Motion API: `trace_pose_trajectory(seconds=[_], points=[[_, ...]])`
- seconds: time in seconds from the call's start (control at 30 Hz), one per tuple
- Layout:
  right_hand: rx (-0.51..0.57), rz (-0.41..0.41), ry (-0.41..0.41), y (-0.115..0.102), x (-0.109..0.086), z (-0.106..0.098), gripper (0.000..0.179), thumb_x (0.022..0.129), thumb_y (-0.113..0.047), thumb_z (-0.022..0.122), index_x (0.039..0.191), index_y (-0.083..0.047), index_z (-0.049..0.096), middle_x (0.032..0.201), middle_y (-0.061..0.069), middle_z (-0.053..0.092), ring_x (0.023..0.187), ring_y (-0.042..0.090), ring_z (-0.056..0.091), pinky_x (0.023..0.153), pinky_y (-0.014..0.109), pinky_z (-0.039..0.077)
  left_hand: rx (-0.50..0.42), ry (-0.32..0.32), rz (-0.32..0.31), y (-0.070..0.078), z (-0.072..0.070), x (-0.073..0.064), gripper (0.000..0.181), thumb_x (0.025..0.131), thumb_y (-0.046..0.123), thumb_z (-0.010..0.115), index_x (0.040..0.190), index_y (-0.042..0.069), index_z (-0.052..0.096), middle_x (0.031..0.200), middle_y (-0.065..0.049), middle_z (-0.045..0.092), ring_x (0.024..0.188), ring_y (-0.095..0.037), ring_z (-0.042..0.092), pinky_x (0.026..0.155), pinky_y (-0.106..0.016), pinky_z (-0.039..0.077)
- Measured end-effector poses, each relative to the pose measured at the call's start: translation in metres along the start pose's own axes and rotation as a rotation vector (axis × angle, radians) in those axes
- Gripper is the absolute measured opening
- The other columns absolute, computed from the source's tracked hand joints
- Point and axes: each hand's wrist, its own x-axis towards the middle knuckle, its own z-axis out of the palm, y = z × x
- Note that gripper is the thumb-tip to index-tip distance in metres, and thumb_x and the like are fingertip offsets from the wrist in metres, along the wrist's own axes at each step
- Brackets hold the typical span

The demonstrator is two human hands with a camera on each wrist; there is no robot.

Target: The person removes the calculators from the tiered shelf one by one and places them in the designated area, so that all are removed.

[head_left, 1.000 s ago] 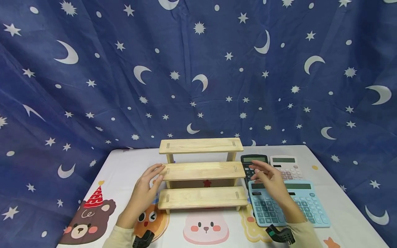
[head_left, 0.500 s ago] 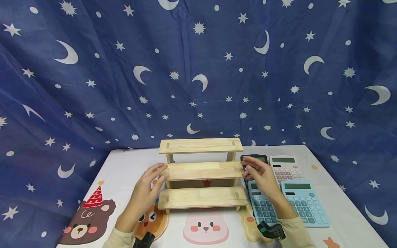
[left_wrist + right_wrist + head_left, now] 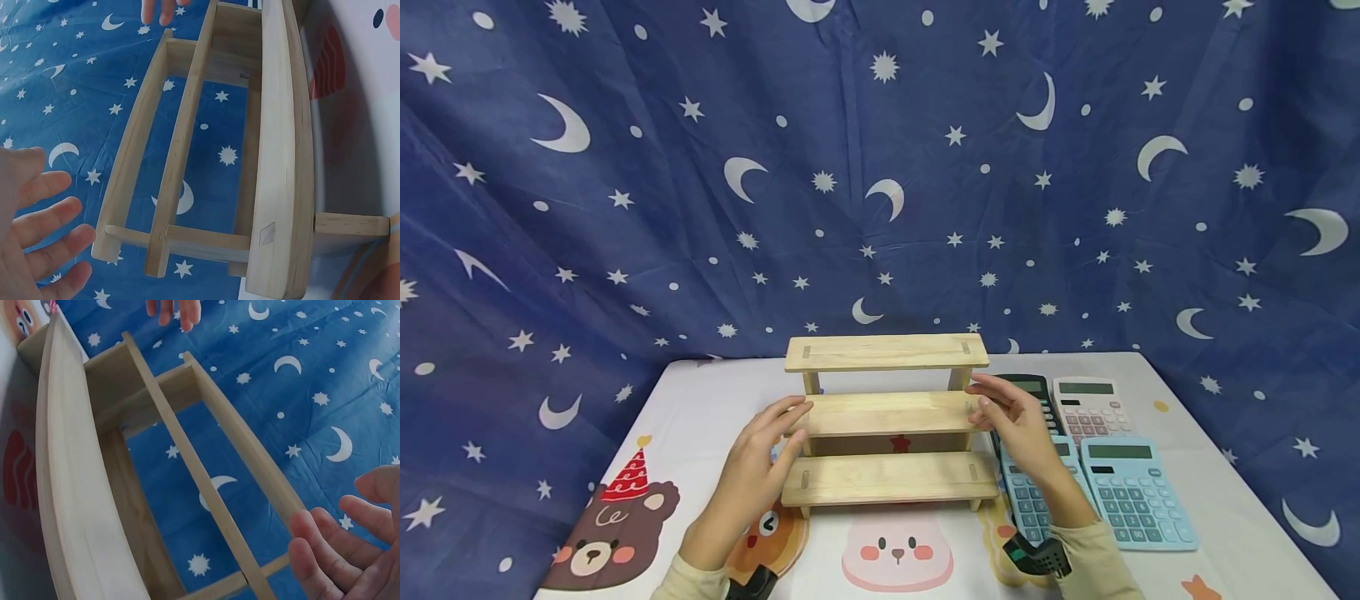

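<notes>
A three-tier wooden step stand [image 3: 887,414] is set on the table in the middle of the head view. My left hand [image 3: 752,458] hovers at the left end of its middle board, fingers loosely spread. On the opposite side, my right hand [image 3: 1022,429] has its fingertips overlapping the middle board's right end, fingers relaxed. Both wrist views show the hands holding nothing: the left hand [image 3: 44,237] lies beside the stand's boards [image 3: 281,156], and the right hand [image 3: 350,550] has its fingertips by the upper board's end [image 3: 250,450].
Right of the stand lie a black calculator [image 3: 1026,383], a white-and-pink one [image 3: 1086,408] and two blue calculators, the nearer-right one [image 3: 1138,492] fully visible, the other [image 3: 1030,500] partly behind my right arm. A starry blue curtain [image 3: 820,275] backs the cartoon-printed tablecloth [image 3: 730,387].
My right hand has moved left from over the calculators to the stand's right end. My left hand has shifted slightly right. The stand and calculators stay in place.
</notes>
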Motion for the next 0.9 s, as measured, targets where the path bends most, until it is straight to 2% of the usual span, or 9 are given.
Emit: trace_pose_trajectory(seconds=[0.17,0.27,0.57,0.7,0.9], points=[[0.008,0.002,-0.010,-0.004,0.002,0.006,0.036,0.104,-0.006,0.052,0.138,0.007,0.054,0.121,0.030,0.065,0.080,0.005,0.069,0.069,0.027,0.060,0.014,0.005,0.008,0.004,-0.001,-0.001,0.036,0.094,0.009,0.070,0.130,0.007,0.068,0.136,-0.013,0.065,0.126,-0.036,0.061,0.101,-0.058,0.048],[0.005,0.008,-0.013,-0.007,0.002,0.008,0.037,0.104,-0.006,0.053,0.138,0.006,0.054,0.122,0.031,0.065,0.080,0.005,0.068,0.070,0.027,0.061,0.021,0.007,0.015,0.006,-0.001,-0.001,0.036,0.094,0.011,0.070,0.130,0.008,0.069,0.137,-0.012,0.065,0.126,-0.036,0.061,0.100,-0.058,0.048],[-0.084,-0.012,-0.013,-0.014,-0.002,0.010,0.035,0.103,-0.006,0.055,0.138,-0.002,0.058,0.123,0.025,0.067,0.079,0.011,0.068,0.072,0.028,0.060,0.078,0.014,0.059,0.013,0.000,-0.001,0.037,0.092,0.013,0.072,0.129,0.009,0.069,0.135,-0.012,0.066,0.124,-0.033,0.063,0.096,-0.054,0.050],[-0.110,-0.022,-0.016,-0.017,-0.005,0.012,0.035,0.102,-0.006,0.056,0.137,-0.001,0.059,0.123,0.022,0.067,0.081,0.016,0.068,0.074,0.027,0.058,0.116,0.024,0.082,0.015,-0.001,-0.001,0.037,0.092,0.014,0.073,0.128,0.008,0.070,0.134,-0.011,0.067,0.122,-0.033,0.064,0.093,-0.051,0.050],[-0.130,-0.041,-0.025,-0.021,-0.007,0.018,0.035,0.101,-0.004,0.057,0.136,-0.001,0.061,0.122,0.020,0.069,0.081,0.016,0.070,0.076,0.024,0.057,0.176,0.010,0.095,0.017,-0.003,-0.001,0.036,0.092,0.017,0.073,0.126,0.008,0.070,0.132,-0.012,0.067,0.119,-0.033,0.065,0.089,-0.049,0.050]])
